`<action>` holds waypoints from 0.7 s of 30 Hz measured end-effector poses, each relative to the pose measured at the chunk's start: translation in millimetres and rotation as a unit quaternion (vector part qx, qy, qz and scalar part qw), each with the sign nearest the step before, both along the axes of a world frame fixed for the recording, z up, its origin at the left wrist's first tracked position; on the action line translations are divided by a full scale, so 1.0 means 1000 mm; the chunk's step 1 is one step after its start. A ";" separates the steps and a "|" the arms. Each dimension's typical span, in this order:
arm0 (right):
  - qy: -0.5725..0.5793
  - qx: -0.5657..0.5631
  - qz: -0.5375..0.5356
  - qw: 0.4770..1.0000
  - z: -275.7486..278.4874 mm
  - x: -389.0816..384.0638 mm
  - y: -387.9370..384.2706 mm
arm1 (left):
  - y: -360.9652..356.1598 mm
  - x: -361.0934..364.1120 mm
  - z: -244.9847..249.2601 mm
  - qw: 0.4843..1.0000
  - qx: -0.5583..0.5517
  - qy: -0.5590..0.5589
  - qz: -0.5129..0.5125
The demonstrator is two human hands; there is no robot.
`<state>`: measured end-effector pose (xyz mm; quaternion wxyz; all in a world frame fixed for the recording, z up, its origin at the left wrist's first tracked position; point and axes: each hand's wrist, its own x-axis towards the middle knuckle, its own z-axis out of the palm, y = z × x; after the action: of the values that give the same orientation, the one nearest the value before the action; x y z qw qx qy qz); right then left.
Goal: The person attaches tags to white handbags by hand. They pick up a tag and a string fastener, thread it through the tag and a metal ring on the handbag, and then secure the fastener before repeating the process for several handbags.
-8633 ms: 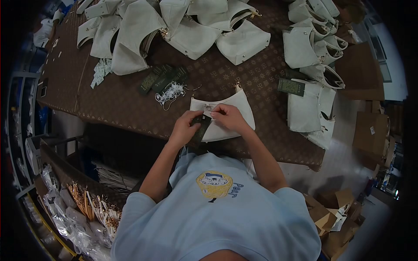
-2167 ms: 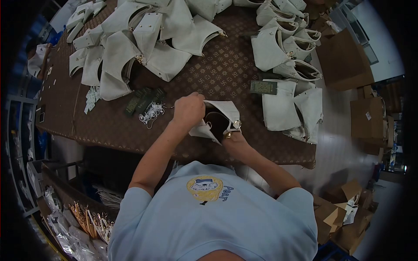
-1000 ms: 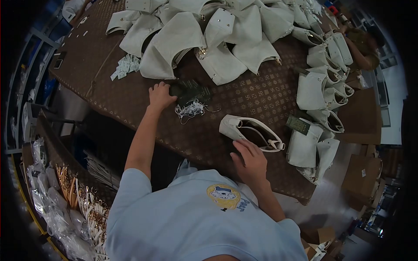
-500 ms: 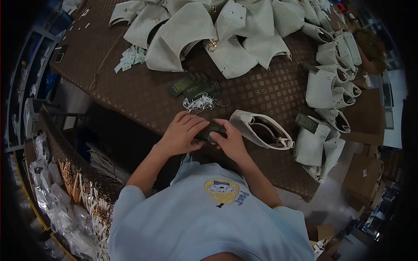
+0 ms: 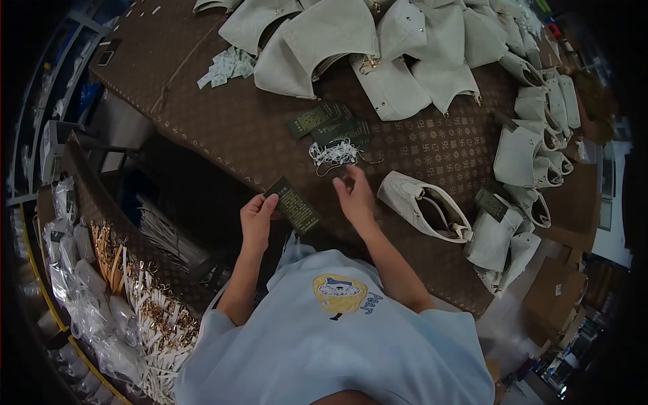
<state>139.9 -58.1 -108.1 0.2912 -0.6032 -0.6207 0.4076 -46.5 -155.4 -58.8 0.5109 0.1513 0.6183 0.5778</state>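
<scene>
left hand (image 5: 257, 219) at the near edge of the counter (image 5: 223, 128), fingers pinched on the near-left corner of a dark green tag (image 5: 293, 204). tag is held flat, off the surface, print up. right hand (image 5: 354, 196) just right of it, fingers loose and spread, nothing in them as far as shows, tips toward the bundle of white strings (image 5: 335, 153) just beyond. open white bag (image 5: 424, 211) lies to the right, mouth up. judgement: take one string only from the tangle, pinching it by an end so the rest don't drag along, and hold the tag steady with its free end turned toward the right hand. spare tags (image 5: 329, 125) past the strings. heap of white bags (image 5: 378, 54) far.
</scene>
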 end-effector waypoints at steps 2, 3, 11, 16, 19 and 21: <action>-0.061 0.049 -0.048 0.996 0.000 -0.003 0.023 | -0.002 -0.006 0.000 0.999 -0.025 -0.012 -0.022; -0.049 -0.011 -0.041 0.998 0.011 -0.006 0.032 | -0.003 -0.006 -0.001 0.999 -0.026 -0.014 -0.022; -0.222 -0.026 0.226 0.948 -0.007 -0.034 0.029 | -0.003 -0.006 -0.008 0.998 -0.038 -0.043 -0.023; -0.214 -0.063 0.225 0.948 0.005 -0.015 0.016 | -0.001 0.000 -0.006 0.987 -0.055 -0.128 -0.082; -0.126 -0.050 0.237 0.962 0.007 0.013 -0.007 | 0.010 0.032 -0.003 0.957 -0.101 -0.255 -0.095; -0.070 0.003 0.239 0.968 0.003 0.027 -0.029 | 0.020 0.055 -0.009 0.930 -0.123 -0.329 -0.106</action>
<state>167.1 -87.2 -105.2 0.1425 -0.4635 -0.7669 0.4203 8.0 -135.5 -67.4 0.7584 -0.0473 0.4621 0.4572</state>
